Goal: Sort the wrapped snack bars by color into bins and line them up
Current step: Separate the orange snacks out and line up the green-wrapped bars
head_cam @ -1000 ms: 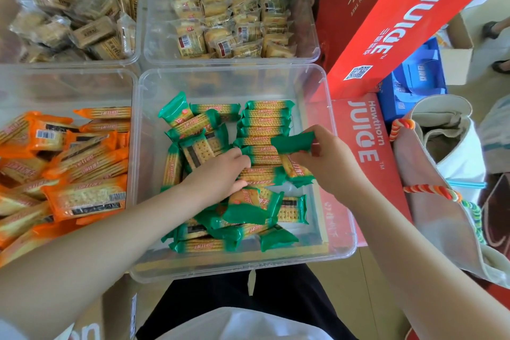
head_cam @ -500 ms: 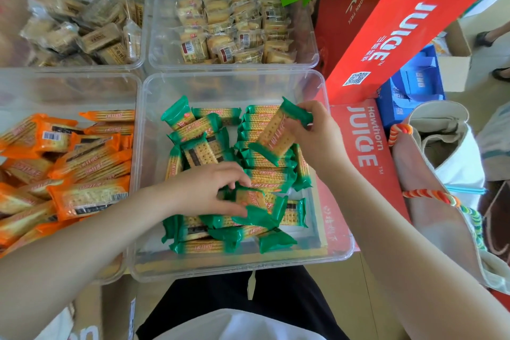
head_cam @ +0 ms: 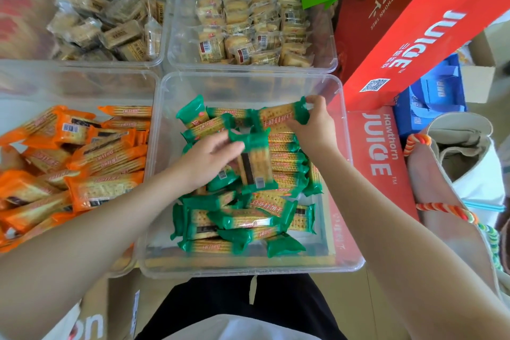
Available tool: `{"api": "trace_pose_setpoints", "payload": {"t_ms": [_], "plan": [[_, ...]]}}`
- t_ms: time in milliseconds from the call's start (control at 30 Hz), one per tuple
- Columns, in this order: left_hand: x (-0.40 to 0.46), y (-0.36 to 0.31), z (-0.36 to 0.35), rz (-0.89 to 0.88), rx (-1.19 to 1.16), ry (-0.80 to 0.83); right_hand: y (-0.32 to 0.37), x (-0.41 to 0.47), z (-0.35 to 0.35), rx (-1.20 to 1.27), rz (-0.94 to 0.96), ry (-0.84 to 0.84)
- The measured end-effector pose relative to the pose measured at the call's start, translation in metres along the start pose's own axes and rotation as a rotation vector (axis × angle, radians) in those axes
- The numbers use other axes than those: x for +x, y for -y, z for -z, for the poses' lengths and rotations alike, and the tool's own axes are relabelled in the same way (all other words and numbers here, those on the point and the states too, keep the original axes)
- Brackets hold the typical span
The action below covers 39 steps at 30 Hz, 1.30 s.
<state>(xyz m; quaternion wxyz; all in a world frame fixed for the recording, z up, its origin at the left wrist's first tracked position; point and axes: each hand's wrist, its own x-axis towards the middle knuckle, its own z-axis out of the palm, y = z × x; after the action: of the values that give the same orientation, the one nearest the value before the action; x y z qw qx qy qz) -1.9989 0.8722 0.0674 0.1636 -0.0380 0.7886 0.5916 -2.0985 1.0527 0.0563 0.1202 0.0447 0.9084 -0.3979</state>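
At the far left a clear bin [head_cam: 69, 83] holds a loose heap of orange-wrapped bars [head_cam: 91, 157], lying every which way. Beyond it, another bin [head_cam: 162, 44] contains clear-wrapped crackers [head_cam: 110, 25], and just to its right a further bin [head_cam: 328, 63] has pale snack packets [head_cam: 248, 30] set in rough rows.

The near middle bin [head_cam: 248, 268] is where both arms reach. The left hand [head_cam: 209, 157] holds a green-wrapped bar [head_cam: 255, 163] from its left side, lifted above the pile with its barcode face up and its long axis running near to far; thumb and fingers are closed on the wrapper. Below it, loose green bars [head_cam: 242, 221] lie jumbled in the near half. Along the right side, a stack of green bars [head_cam: 287, 157] lies lined up crosswise, one behind another.

The right hand [head_cam: 314, 124] pinches the right end of another green bar [head_cam: 281, 116], holding it crosswise at the far end of that row, close to the bin's right wall.

To the right stand red juice cartons [head_cam: 414, 36], with a cloth bag [head_cam: 455, 174] near them.
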Motion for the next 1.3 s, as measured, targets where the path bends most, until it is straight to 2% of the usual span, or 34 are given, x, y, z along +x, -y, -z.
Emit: {"api": "trace_pose_setpoints", "payload": {"t_ms": [67, 133, 267, 367, 433, 500, 533, 600, 667, 733, 833, 933, 1033, 1133, 1200, 1267, 1300], "plan": [[0.012, -0.009, -0.003, 0.051, -0.155, -0.179, 0.001, 0.003, 0.002, -0.198, 0.084, 0.015], [0.028, -0.016, -0.008, 0.149, -0.224, -0.278, 0.005, 0.005, 0.004, -0.359, 0.163, -0.015], [0.056, -0.015, -0.011, 0.263, -0.294, -0.23, 0.008, 0.015, 0.005, -0.572, 0.219, -0.062], [0.066, -0.014, -0.012, 0.238, -0.183, -0.184, 0.01, 0.019, 0.005, -0.623, 0.211, -0.093], [0.069, -0.017, -0.012, 0.163, -0.073, -0.176, 0.012, 0.017, 0.008, -0.478, 0.232, -0.097], [0.07, -0.02, -0.011, 0.08, -0.044, -0.19, 0.014, 0.01, 0.012, -0.194, 0.179, -0.049], [0.069, -0.023, -0.009, 0.041, -0.065, -0.183, 0.015, 0.005, 0.013, -0.005, 0.074, 0.013], [0.068, -0.027, -0.003, -0.067, -0.091, -0.106, 0.02, -0.003, 0.015, 0.442, -0.275, 0.201], [0.066, -0.031, 0.002, -0.179, -0.008, 0.012, 0.023, -0.008, 0.02, 0.841, -0.554, 0.357], [0.066, -0.035, 0.004, -0.243, 0.066, 0.088, 0.021, -0.007, 0.024, 1.015, -0.615, 0.422], [0.066, -0.036, 0.006, -0.322, 0.079, 0.166, 0.018, -0.009, 0.026, 1.036, -0.489, 0.57], [0.065, -0.033, 0.011, -0.369, 0.138, 0.167, 0.014, -0.008, 0.024, 1.049, -0.419, 0.589], [0.063, -0.029, 0.011, -0.166, 0.045, 0.003, 0.009, -0.005, 0.023, 1.072, -0.395, 0.459], [0.06, -0.027, 0.008, 0.113, -0.236, 0.044, 0.006, -0.004, 0.018, 1.1, -0.433, 0.37], [0.059, -0.025, 0.005, 0.175, -0.178, 0.082, 0.008, -0.007, 0.015, 1.091, -0.416, 0.378], [0.058, -0.022, 0.004, 0.131, 0.002, -0.011, 0.01, -0.009, 0.013, 1.019, -0.38, 0.398], [0.058, -0.02, 0.004, 0.11, 0.086, -0.073, 0.01, -0.007, 0.012, 0.88, -0.322, 0.381]]}}
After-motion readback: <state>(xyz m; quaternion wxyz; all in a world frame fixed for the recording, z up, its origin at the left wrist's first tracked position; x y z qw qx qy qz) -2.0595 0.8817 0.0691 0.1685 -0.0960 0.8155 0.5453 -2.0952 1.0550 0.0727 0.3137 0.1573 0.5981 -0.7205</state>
